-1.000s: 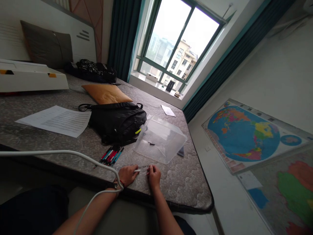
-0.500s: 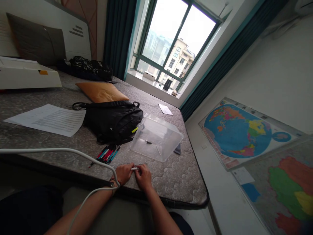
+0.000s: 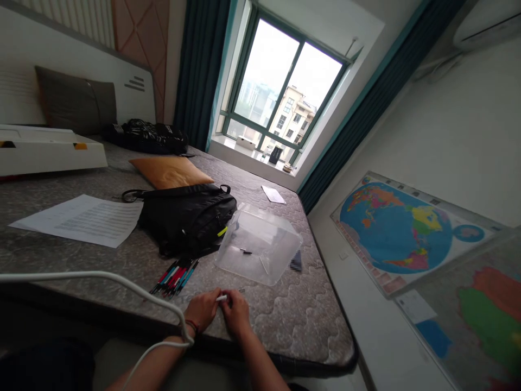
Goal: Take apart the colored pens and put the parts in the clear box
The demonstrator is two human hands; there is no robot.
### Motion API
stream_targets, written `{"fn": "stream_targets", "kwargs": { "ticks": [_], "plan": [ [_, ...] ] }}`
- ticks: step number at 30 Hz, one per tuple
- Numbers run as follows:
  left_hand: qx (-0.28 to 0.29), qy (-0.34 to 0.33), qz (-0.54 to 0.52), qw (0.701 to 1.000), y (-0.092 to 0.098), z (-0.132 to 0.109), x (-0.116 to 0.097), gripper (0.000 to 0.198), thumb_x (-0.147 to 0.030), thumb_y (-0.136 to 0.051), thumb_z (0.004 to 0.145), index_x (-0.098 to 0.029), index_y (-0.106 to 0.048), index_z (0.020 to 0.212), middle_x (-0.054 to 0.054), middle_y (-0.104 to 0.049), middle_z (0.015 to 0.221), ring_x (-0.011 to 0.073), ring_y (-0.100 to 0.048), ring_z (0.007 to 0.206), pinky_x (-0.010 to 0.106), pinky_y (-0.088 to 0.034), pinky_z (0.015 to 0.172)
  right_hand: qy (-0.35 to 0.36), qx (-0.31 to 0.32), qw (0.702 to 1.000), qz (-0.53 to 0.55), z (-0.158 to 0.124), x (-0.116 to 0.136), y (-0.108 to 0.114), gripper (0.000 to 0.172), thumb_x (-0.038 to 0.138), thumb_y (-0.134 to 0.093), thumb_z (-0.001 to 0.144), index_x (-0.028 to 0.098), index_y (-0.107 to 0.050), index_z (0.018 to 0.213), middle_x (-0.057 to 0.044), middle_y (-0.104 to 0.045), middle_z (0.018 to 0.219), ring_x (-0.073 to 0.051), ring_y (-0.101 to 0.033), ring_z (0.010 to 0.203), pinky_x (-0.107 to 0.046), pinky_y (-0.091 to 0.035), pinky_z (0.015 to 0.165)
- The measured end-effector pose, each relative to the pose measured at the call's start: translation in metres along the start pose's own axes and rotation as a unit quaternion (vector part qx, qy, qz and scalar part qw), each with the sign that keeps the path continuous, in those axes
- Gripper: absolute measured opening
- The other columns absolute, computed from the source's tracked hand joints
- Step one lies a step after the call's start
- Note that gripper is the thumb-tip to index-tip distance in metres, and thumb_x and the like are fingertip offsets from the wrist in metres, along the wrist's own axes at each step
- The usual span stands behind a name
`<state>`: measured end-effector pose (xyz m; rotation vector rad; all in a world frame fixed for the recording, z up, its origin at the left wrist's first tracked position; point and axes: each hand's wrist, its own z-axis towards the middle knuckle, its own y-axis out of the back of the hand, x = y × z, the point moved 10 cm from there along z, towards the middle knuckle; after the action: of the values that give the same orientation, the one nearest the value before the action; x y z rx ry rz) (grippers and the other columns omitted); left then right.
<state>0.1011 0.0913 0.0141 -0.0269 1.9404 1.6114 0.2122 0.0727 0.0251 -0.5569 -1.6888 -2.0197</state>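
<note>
Clear plastic box (image 3: 264, 239) lies on the mattress (image 3: 285, 309), open and tilted. Inside it is one small dark piece (image 3: 246, 251), too small to identify. Black backpack (image 3: 187, 217) sits against the box's left side, closed as far as can be seen. A bundle of coloured pens (image 3: 175, 271) lies loose in front of the backpack.

Left hand (image 3: 201, 310) is curled shut around one end of a white pen (image 3: 222, 298). Right hand (image 3: 236, 314) has its fingers pinched on the other end. Both hands rest near the mattress's front edge, with the pen just above the surface. There is bare mattress to the right of the hands, out to the rounded corner. A white cable (image 3: 101, 277) runs in from the left past the left wrist. A sheet of paper (image 3: 79, 220) lies well to the left.
</note>
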Motion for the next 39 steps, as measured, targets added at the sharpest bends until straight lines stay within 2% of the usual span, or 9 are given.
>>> {"fn": "stream_targets", "kwargs": {
  "ticks": [7,13,16,20,22,24,27,30,39],
  "plan": [
    [-0.022,-0.003,-0.016,1.000,-0.010,0.005,0.006,0.035,-0.023,-0.029,0.094,-0.023,-0.054,0.119,0.010,-0.072,0.103,0.0258,-0.067,0.098,0.036,-0.047,0.082,0.015,-0.022,0.999,-0.034,0.007,0.000,-0.009,0.013,0.016,-0.054,0.085,0.022,-0.065,0.080,-0.002,-0.064,0.083,-0.019,-0.062,0.079,-0.024,-0.040,0.069],
    [-0.023,0.008,-0.014,1.000,-0.009,0.005,0.007,0.035,-0.024,-0.029,0.096,-0.021,-0.051,0.122,0.009,-0.071,0.107,0.0226,-0.066,0.102,0.033,-0.046,0.085,0.023,-0.041,0.999,-0.016,0.001,-0.007,-0.014,0.010,0.018,-0.055,0.084,0.023,-0.063,0.084,-0.004,-0.067,0.088,-0.022,-0.064,0.085,-0.027,-0.044,0.074],
    [-0.024,0.006,-0.010,1.000,-0.002,0.002,0.004,0.035,-0.024,-0.029,0.096,-0.023,-0.051,0.123,0.008,-0.071,0.108,0.0224,-0.067,0.102,0.033,-0.046,0.085,0.001,-0.058,0.997,0.059,0.020,-0.020,0.018,0.014,0.026,-0.049,0.090,0.023,-0.061,0.084,-0.003,-0.068,0.079,-0.020,-0.065,0.075,-0.026,-0.045,0.069],
    [-0.004,0.017,0.006,1.000,0.003,-0.001,0.001,0.034,-0.024,-0.030,0.096,-0.026,-0.051,0.123,0.007,-0.071,0.110,0.0220,-0.066,0.105,0.033,-0.045,0.087,-0.106,-0.228,0.964,0.091,0.046,-0.058,0.105,0.038,0.043,-0.037,0.096,0.016,-0.058,0.113,-0.005,-0.068,0.075,-0.021,-0.066,0.070,-0.027,-0.046,0.065],
    [-0.004,0.025,0.006,1.000,0.004,-0.001,0.002,0.033,-0.025,-0.031,0.097,-0.026,-0.052,0.122,0.007,-0.070,0.113,0.0212,-0.066,0.106,0.032,-0.045,0.088,-0.124,-0.232,0.960,0.091,0.046,-0.067,0.115,0.042,0.044,-0.035,0.096,0.015,-0.058,0.115,-0.006,-0.068,0.075,-0.022,-0.067,0.069,-0.027,-0.046,0.064],
    [-0.008,0.027,0.004,1.000,0.003,0.000,0.003,0.033,-0.026,-0.031,0.097,-0.026,-0.053,0.122,0.007,-0.070,0.114,0.0212,-0.065,0.106,0.031,-0.045,0.088,-0.110,-0.192,0.972,0.081,0.033,-0.066,0.098,0.036,0.039,-0.035,0.095,0.018,-0.063,0.103,-0.008,-0.071,0.080,-0.023,-0.068,0.072,-0.029,-0.047,0.066],
    [-0.013,0.014,-0.003,1.000,-0.002,0.002,0.003,0.032,-0.025,-0.031,0.097,-0.025,-0.056,0.117,0.007,-0.072,0.106,0.0221,-0.067,0.102,0.032,-0.046,0.085,-0.055,-0.139,0.989,0.018,-0.002,-0.049,0.053,0.028,0.030,-0.039,0.093,0.023,-0.066,0.091,-0.009,-0.072,0.084,-0.024,-0.069,0.081,-0.030,-0.046,0.072],
    [-0.030,0.000,-0.009,1.000,-0.001,0.002,0.002,0.031,-0.025,-0.030,0.098,-0.023,-0.057,0.113,0.009,-0.072,0.102,0.0221,-0.068,0.097,0.032,-0.046,0.082,-0.057,-0.105,0.992,-0.041,-0.023,-0.038,0.026,0.024,0.026,-0.042,0.093,0.024,-0.065,0.085,-0.007,-0.071,0.078,-0.023,-0.069,0.074,-0.029,-0.043,0.066],
    [-0.049,-0.021,-0.001,0.999,0.017,-0.008,-0.011,0.035,-0.035,-0.025,0.102,-0.022,-0.058,0.100,0.007,-0.071,0.098,0.0201,-0.066,0.096,0.029,-0.042,0.080,-0.077,-0.098,0.989,-0.083,-0.019,-0.028,0.043,0.022,0.022,-0.045,0.094,0.022,-0.065,0.085,-0.005,-0.072,0.079,-0.019,-0.068,0.072,-0.025,-0.033,0.061]
  ]
}}
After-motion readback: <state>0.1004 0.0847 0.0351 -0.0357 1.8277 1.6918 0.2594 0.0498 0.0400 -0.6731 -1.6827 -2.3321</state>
